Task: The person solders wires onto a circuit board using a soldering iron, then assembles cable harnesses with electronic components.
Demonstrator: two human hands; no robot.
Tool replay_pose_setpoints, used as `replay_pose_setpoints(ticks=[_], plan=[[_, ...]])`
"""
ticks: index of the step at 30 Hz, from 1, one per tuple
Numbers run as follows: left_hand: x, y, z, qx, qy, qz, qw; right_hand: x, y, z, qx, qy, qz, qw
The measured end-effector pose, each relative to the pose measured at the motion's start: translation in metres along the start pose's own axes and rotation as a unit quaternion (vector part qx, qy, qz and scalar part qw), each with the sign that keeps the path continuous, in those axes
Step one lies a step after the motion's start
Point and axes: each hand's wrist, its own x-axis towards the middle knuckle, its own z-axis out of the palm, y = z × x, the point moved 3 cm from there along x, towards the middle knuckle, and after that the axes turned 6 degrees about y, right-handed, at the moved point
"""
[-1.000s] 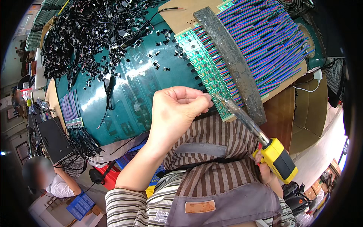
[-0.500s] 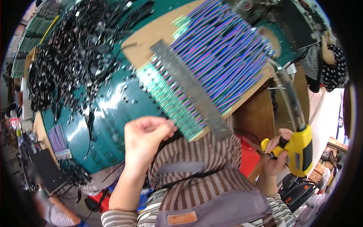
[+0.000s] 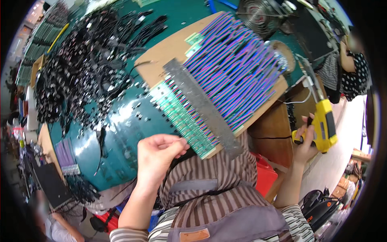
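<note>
My right hand [image 3: 305, 145] grips a yellow and black soldering gun [image 3: 325, 126] at the right, its metal front end pointing away from me. My left hand [image 3: 155, 159] is closed in a pinch at the near corner of a row of small green circuit boards [image 3: 183, 121]; whatever lies between thumb and finger is too small to make out. The boards lie on a brown wooden board [image 3: 155, 75]. Across them rests a flat grey metal bar [image 3: 201, 107]. Beyond the bar, many multicoloured wires [image 3: 238, 74] lie side by side.
A heap of black cables with connectors [image 3: 86, 60] covers the left of the green table mat [image 3: 125, 155]. A fan [image 3: 258, 14] stands at the far right, near a round dish [image 3: 282, 52]. A red stool-like object [image 3: 264, 173] is by my lap. Other people sit at both sides.
My right hand has raised the soldering gun and carried it farther from my body. The left hand keeps its pinch beside the boards, while the whole view has shifted slightly.
</note>
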Motion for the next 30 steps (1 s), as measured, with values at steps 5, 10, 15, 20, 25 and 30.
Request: replay_pose_setpoints(ticks=[5,10,15,20,25,30], plan=[[0.001,0.006,0.01,0.003,-0.065,0.001,0.998,-0.024,-0.002,-0.02,0.143,-0.046,0.079,0.985],[0.004,0.012,-0.013,0.183,-0.013,0.128,0.975,-0.043,-0.013,-0.02,0.178,-0.102,0.073,0.976],[0.027,0.034,-0.03,0.365,0.191,0.406,0.816,-0.056,-0.025,-0.008,0.187,-0.135,0.084,0.97],[0.034,0.045,-0.029,0.407,0.155,0.292,0.851,-0.063,-0.029,-0.006,0.187,-0.152,0.089,0.966],[0.025,0.047,-0.025,0.443,0.14,0.318,0.826,-0.067,-0.035,-0.005,0.169,-0.178,0.107,0.964],[-0.005,0.042,-0.005,0.344,0.143,0.395,0.84,-0.071,-0.038,-0.002,0.21,-0.193,0.107,0.952]])
